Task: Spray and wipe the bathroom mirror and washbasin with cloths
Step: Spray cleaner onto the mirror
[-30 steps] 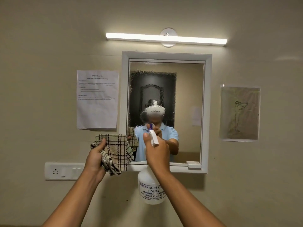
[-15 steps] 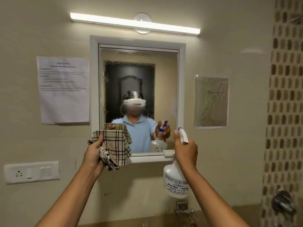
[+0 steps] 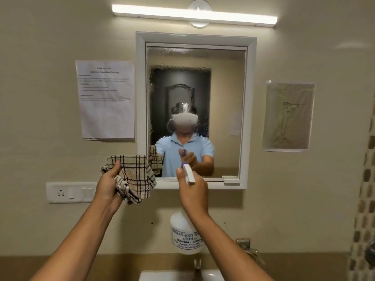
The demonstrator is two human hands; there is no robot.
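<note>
the right hand (image 3: 192, 191), gripping the spray bottle (image 3: 186, 232), has swung back from the mirror's (image 3: 223, 88) right edge to its lower middle — glass already beaded — while the left hand (image 3: 108, 185) holds the checked cloth (image 3: 135, 175), wiping likely next.

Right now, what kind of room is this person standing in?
Most likely a bathroom. A white-framed wall mirror misted with spray droplets hangs above a white washbasin with a metal tap, and brown mosaic tiles run down the right edge.
</note>
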